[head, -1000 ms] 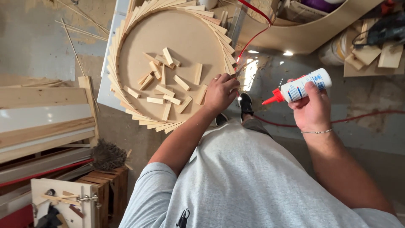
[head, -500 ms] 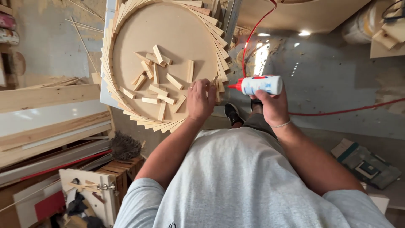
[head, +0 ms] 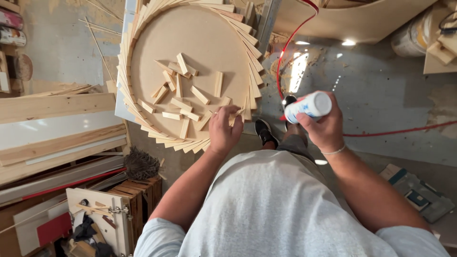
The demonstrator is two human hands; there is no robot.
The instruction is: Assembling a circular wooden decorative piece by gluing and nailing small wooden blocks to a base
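One short pale wooden strip (head: 236,114) is pinched in the left hand (head: 223,129) fingers, long axis pointing up-right, at the near rim of the round wooden disc (head: 200,38). Right hand (head: 321,126), fingers clamped round the white glue bottle (head: 309,105), sits just right of it, red nozzle toward the strip.

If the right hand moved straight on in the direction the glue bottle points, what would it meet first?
The right hand aims the glue bottle leftward. First in that line is probably the small wood piece held by the left hand, though depth is unclear.
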